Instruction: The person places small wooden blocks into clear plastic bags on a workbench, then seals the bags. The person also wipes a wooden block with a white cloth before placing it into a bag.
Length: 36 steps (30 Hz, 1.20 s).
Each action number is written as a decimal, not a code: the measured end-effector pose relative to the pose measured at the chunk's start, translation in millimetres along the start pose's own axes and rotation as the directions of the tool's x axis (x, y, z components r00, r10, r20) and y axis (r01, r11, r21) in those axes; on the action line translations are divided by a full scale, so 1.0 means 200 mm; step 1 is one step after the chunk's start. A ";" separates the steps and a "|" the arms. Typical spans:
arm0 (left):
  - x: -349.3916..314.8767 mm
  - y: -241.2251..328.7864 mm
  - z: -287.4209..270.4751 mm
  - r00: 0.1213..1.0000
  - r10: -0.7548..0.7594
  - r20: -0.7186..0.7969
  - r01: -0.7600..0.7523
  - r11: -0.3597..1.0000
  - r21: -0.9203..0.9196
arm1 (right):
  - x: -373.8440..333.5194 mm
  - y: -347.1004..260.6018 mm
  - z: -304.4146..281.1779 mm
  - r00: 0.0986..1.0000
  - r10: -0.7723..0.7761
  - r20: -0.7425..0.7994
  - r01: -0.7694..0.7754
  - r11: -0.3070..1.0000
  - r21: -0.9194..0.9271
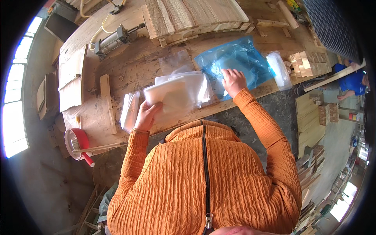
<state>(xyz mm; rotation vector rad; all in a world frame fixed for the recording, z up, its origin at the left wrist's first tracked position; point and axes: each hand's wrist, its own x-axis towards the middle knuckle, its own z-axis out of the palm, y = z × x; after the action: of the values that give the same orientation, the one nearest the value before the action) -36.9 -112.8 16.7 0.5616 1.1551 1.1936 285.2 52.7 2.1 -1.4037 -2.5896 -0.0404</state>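
hands work at a long wooden workbench, both in orange ribbed sleeves coming up from the lower edge. the left hand is closed on the near edge of a stack of clear plastic bags, fingers curled over the top sheet and thumb underneath, so it grips the stack where it lies at the front middle of the bench. the right hand lies flat and open, fingers spread, pressing on the near edge of a blue plastic bag that is spread just to the right of the clear stack and touches it. a second, smaller pile of clear bags stands on edge just left of the left hand, leaning at the bench front. one loose clear sheet lies behind the stack. a rolled bundle of clear plastic sits right of the blue bag, beside a heap of small wooden blocks. at the back left a pneumatic cylinder with pale hoses is fixed to the bench, and stacked wooden slats lie behind. below the bench's left end hangs a red round container with sticks across it.
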 end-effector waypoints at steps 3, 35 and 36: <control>0.07 -0.03 0.13 0.994 -0.047 0.104 0.047 0.999 0.003 | 0.06 0.06 -0.04 0.993 0.038 -0.111 -0.007 0.965 0.261; 0.31 0.01 -0.11 0.852 0.389 -0.350 -0.069 0.746 0.662 | 0.25 -0.33 0.00 0.942 -0.328 -0.065 0.282 0.677 0.679; 0.29 0.01 -0.12 0.903 0.246 -0.353 -0.014 0.835 0.549 | 0.31 -0.34 0.06 0.944 -0.321 0.069 0.207 0.746 0.634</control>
<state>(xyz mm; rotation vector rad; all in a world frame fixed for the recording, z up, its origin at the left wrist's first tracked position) -63.6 -63.8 -14.3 0.8497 1.8724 1.1305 194.3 68.4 6.2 -0.8137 -2.5432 0.8563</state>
